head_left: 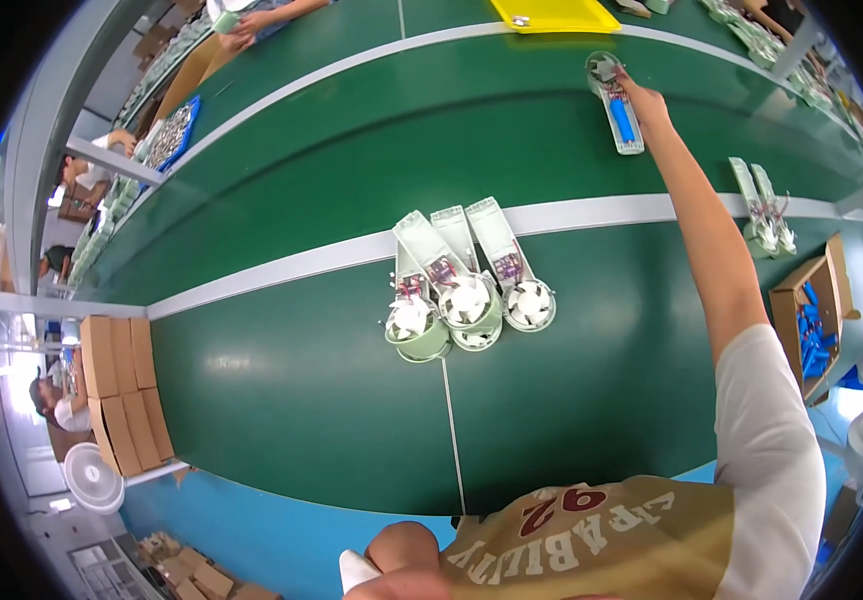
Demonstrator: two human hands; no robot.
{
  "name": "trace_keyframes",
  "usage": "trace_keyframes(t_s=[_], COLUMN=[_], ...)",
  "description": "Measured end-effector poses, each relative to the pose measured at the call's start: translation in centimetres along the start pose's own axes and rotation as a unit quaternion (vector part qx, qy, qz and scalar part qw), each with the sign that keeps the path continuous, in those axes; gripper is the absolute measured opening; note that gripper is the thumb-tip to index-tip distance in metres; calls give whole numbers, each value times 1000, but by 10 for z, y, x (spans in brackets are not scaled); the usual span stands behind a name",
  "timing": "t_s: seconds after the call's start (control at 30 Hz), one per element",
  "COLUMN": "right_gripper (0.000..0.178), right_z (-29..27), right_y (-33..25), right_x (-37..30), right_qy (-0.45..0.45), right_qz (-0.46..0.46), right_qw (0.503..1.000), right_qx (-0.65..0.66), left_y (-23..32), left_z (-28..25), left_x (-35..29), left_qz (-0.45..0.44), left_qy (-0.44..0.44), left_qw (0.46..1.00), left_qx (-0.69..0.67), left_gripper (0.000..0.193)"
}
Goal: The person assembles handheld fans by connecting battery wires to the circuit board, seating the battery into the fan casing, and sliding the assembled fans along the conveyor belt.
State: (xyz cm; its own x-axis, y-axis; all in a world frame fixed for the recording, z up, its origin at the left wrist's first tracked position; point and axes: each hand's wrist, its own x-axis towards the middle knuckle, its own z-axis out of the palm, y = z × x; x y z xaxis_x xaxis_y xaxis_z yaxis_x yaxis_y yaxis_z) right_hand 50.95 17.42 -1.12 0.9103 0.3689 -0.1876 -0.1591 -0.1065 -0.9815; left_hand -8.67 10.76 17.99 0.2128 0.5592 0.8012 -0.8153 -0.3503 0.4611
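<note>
Green tabletop (281,410) seen as smooth and glossy, fan casings (492,226) noted in pale plastic, stacked boxes (121,365) in matt cardboard, shirt (686,520) in matt cloth

Green bench, split by a rail, fan units mostly mid-span

Near bench (281,400): green, smooth, slight glare, thin pale seam (451,440) running from the near edge toward the cluster. Fan units (468,300) bunched at the middle, some overlapping; exact count hidden. Fan ends toward the near edge, handles pointing away and reaching across the pale rail (281,257). Pair of units (741,185) at right, side by side, also across the rail. Far strip (351,150): same green, behind the rail. Past the far rail (426,40), more green top: yellow tray (566,15) toward the right, blue bin (194,110) of small parts at left.
</note>
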Motion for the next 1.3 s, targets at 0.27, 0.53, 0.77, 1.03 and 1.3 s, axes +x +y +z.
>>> trace_keyframes(t_s=[0.27,0.53,0.77,1.03,1.3], right_gripper=[61,25,22,23,27], right_z=[-6,33,110,44,27], right_y=[11,-23,29,18,-7], right_x=[66,-91,-197,-208,-102], right_qy=[109,56,-351,-371,-51], right_qz=[-158,-466,-457,-432,-260], right_qw=[859,854,800,783,921], right_qx=[-474,-226,-164,-251,-284], left_y=[-148,-198,-204,-191,-194], left_z=[12,-4,3,-3,-8], left_x=[-55,-104,-111,-123,-129], left_qz=[-314,-168,-126,-92,-106], left_qy=[-197,-217,-208,-210,-198], left_qw=[775,729,726,729,762], left_qx=[512,626,643,645,608], left_gripper=[37,46,43,41,38])
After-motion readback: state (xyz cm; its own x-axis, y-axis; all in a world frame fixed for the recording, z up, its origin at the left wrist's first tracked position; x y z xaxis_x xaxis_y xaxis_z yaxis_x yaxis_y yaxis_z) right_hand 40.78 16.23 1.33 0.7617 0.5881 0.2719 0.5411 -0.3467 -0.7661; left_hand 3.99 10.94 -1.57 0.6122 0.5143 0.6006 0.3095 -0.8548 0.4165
